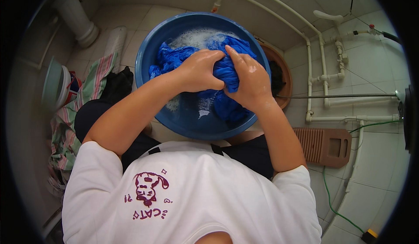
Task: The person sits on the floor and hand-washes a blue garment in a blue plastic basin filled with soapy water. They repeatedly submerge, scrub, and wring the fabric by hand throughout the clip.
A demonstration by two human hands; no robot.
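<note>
A large blue plastic basin [206, 134] sits before me with sudsy water in it. Bunched wet bright-blue cloth [178, 57] spreads across the basin. My left hand [200, 71] curves around a gathered part of the cloth from the left, thumb and fingers bent. From the right, my right hand [250, 77] grips that same bundle, its wet fingers over the top. Below my right hand, more of the cloth hangs down to the water. White foam [201, 37] floats along the basin's far side. My palms are hidden.
A brown basin [287, 70] with dark cloth stands behind the blue one at right. A brown washboard [322, 146] lies on my right. White pipes [309, 80] run along the tiled wall. Striped cloth [95, 77] and a bucket [65, 86] are at left.
</note>
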